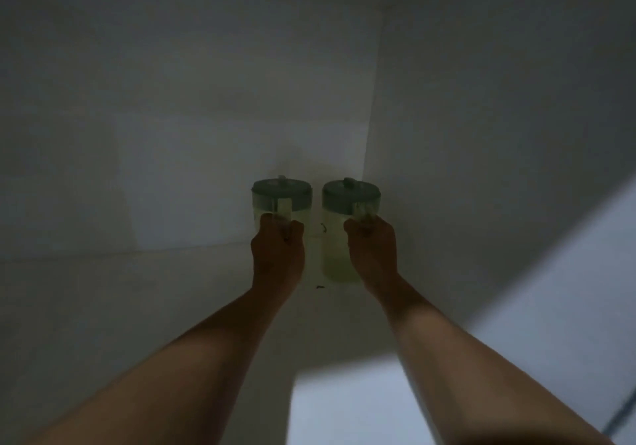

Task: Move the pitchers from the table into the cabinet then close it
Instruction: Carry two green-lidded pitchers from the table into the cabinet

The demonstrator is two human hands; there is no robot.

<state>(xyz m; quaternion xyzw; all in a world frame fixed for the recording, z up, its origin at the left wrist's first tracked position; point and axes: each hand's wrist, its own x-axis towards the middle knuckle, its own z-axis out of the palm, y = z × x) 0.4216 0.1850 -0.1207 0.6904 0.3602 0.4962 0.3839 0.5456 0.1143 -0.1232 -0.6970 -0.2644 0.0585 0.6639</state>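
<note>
Head view, looking deep into the dim cabinet (481,117); two pitchers side by side near the back right corner, both upright, long axes vertical, dark lids on top; left pitcher (281,200) and right pitcher (349,203) just apart, a thin gap between them; handles turned toward the wearer, so each one lies straight ahead of the arm that reaches for it. Left hand (278,250) wrapped closed around the left pitcher's handle, thumb and fingers curled together over it; right hand (373,251) clenched the same way on the right pitcher's handle, knuckles just under the lid. Each arm equally near its own load; no crossing, no reaching over. Right pitcher's base seems to meet the cabinet floor (137,307); left pitcher's base hidden behind the hand, so contact there not certain. A small dark speck (320,286) on the floor just ahead of the right pitcher, nature unclear. Judging by this, placing almost done; next likely a straight release and a pull back along the forearms, away from the handles, keeping the bodies untipped; door (585,289) pale and blurred at the lower right, seemingly open, closing not yet done.
</note>
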